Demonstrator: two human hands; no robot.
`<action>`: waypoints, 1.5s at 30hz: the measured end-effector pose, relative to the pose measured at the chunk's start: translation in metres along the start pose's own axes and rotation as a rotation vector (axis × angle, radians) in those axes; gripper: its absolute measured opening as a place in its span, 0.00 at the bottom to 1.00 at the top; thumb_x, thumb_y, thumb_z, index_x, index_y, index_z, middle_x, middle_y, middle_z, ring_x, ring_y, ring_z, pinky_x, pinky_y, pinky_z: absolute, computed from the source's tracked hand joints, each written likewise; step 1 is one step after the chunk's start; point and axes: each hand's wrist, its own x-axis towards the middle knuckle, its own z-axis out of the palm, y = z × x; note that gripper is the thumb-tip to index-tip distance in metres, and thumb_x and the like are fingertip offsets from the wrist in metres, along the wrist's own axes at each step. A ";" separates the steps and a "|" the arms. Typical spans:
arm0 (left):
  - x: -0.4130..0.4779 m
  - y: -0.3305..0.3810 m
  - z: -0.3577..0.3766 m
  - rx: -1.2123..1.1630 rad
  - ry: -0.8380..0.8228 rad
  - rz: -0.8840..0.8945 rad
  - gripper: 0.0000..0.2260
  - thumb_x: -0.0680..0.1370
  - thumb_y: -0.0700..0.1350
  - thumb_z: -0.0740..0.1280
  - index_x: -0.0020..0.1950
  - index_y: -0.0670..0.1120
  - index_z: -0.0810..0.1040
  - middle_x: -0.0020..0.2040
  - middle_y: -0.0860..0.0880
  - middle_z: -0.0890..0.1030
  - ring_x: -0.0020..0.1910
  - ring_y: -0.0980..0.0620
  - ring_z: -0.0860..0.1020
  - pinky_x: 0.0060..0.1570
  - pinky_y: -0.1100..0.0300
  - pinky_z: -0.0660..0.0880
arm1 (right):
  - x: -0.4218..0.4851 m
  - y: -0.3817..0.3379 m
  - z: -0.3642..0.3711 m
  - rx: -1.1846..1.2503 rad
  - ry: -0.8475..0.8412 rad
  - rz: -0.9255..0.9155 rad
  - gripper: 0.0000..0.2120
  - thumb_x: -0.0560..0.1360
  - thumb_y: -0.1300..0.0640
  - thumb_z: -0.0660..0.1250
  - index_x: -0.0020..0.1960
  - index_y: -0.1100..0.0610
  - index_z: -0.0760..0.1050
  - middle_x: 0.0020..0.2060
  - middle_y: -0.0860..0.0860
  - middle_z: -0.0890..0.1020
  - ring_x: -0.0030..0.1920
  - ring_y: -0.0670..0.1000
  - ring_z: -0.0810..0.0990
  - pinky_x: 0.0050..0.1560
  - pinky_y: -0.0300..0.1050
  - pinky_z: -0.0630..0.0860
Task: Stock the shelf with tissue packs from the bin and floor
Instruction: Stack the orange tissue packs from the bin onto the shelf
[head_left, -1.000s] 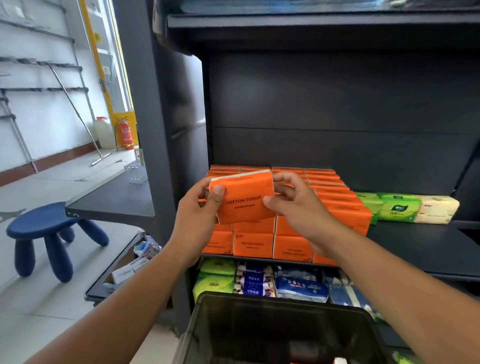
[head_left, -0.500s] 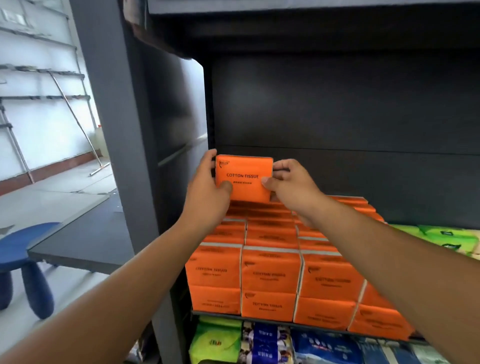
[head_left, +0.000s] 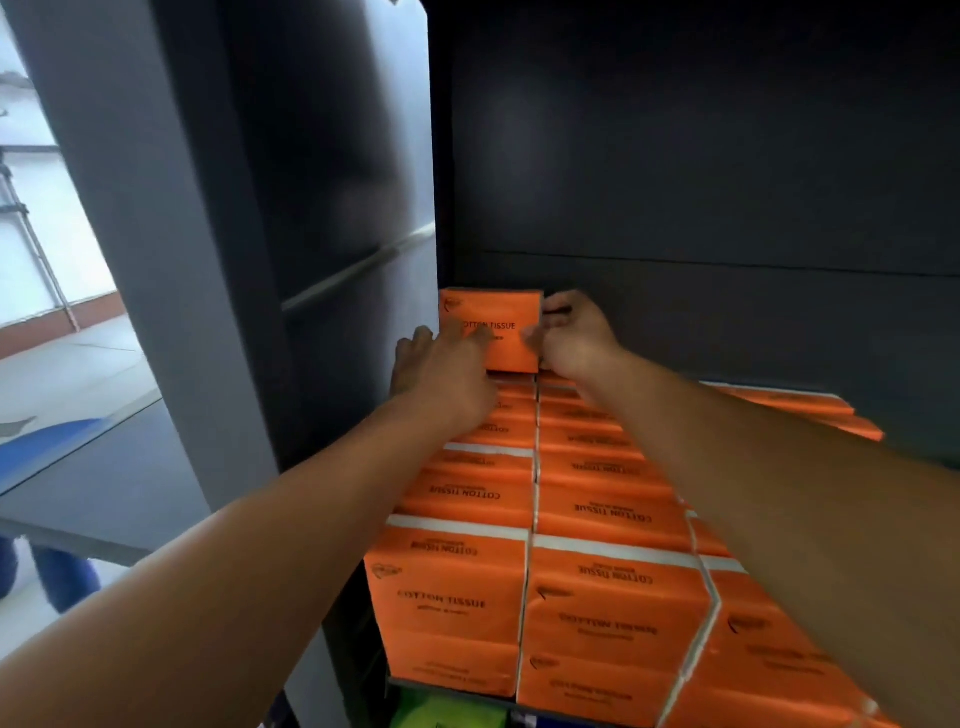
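Stretching arms forward, left hand (head_left: 447, 374), right hand (head_left: 576, 338), fingers (head_left: 558, 304) pinching upright tissue pack (head_left: 498, 314)

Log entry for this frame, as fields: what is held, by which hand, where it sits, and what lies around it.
held item: orange plastic-wrapped tissue pack, upright, label facing the camera
left hand: grips the pack's left side, thumb on its front
right hand: fingers curled at the pack's right edge
position: back left corner of the dark shelf, above the stacked orange packs
contact with stack: appears to touch; blurred
below: green pack on the lower level
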 end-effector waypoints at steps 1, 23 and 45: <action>0.004 -0.001 0.003 0.010 -0.032 0.000 0.26 0.79 0.49 0.61 0.77 0.53 0.61 0.73 0.45 0.66 0.68 0.41 0.66 0.69 0.45 0.62 | 0.003 0.003 0.002 0.000 -0.003 0.005 0.16 0.77 0.60 0.70 0.61 0.49 0.69 0.52 0.49 0.79 0.55 0.52 0.80 0.60 0.57 0.78; -0.042 0.040 -0.032 0.007 -0.067 -0.064 0.20 0.81 0.46 0.59 0.74 0.50 0.66 0.63 0.45 0.77 0.57 0.44 0.76 0.58 0.50 0.70 | -0.064 -0.011 -0.076 -0.718 0.008 -0.136 0.24 0.78 0.53 0.65 0.73 0.49 0.68 0.66 0.54 0.77 0.65 0.57 0.77 0.64 0.49 0.74; -0.227 0.121 -0.075 -0.032 -0.071 -0.010 0.18 0.80 0.47 0.59 0.70 0.48 0.72 0.65 0.45 0.77 0.63 0.42 0.75 0.56 0.52 0.70 | -0.287 -0.020 -0.192 -0.946 -0.028 -0.048 0.22 0.78 0.51 0.63 0.72 0.46 0.70 0.67 0.52 0.76 0.66 0.57 0.75 0.63 0.49 0.73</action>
